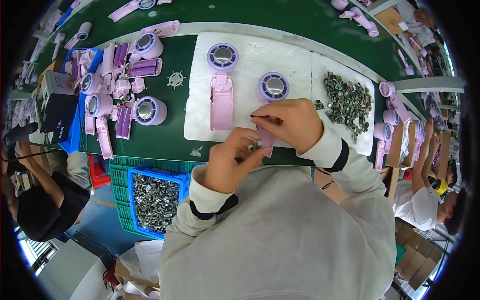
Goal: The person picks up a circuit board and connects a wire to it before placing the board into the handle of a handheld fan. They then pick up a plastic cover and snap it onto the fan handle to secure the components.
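Note:
My left hand point(231, 161) is closed, with a small circuit board point(255, 145) between thumb and fingers. Just beside it lies the handle of a pink handheld fan point(265, 138), partly covered by my hands. The fan's round purple-rimmed head point(274, 87) points away from me. Over the handle, my right hand point(292, 122) is closed in a pinch; a tiny dark bit shows at its fingertips, too small to name. To the left lies a second pink fan, its round head point(223, 57) above an open handle shell point(221, 104). Both fans rest on a white foam board point(200, 115).
A pile of small circuit boards point(348, 104) covers the foam's right part. Fan parts point(120, 85) crowd the left, near a black box point(56, 107). Below the table edge stands a blue crate point(131, 200) of small boards. Other people point(40, 205) sit on both sides.

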The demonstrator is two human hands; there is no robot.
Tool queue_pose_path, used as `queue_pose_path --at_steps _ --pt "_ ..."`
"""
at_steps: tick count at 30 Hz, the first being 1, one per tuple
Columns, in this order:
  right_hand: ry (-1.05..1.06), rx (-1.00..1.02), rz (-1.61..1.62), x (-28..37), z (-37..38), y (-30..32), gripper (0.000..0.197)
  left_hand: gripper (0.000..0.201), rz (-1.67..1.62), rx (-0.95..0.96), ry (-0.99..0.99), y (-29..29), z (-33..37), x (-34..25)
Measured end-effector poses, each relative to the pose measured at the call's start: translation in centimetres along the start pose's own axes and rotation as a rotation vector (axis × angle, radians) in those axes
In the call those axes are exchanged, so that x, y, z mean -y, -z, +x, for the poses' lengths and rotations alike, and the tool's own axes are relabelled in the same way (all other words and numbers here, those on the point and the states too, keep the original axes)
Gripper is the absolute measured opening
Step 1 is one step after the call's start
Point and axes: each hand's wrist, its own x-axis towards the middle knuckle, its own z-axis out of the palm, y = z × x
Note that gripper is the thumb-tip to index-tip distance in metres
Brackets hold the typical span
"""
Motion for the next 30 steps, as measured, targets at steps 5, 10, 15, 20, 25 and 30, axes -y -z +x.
queue_pose_path --at_steps 5,10,15,20,25,30 --pt "-0.05 -0.066 -0.026 0.4 -0.3 -0.7 0.012 0.03 -0.092 -0.188 0.101 0.5 0.1 0.2" --pt "0.023 -0.105 -0.03 0.1 -0.4 -0.6 0.012 0.034 -0.105 -0.309 0.0 0.1 0.4 0.8" --pt "0.034 -0.105 0.024 0.4 -0.7 0.0 0.014 0.035 -0.161 -0.308 0.002 -0.1 0.8 1.2" --pt "0.097 -0.167 0.124 0.7 -0.7 0.2 0.016 0.032 -0.255 -0.306 -0.059 -0.7 1.1 1.4" --pt "0.106 -0.157 0.151 0.7 -0.7 0.5 0.015 0.033 -0.325 -0.324 -0.042 -0.8 1.1 1.2" --pt "0.136 -0.162 0.181 0.5 -0.7 0.3 0.014 0.034 -0.256 -0.31 -0.051 -0.8 1.0 1.3"
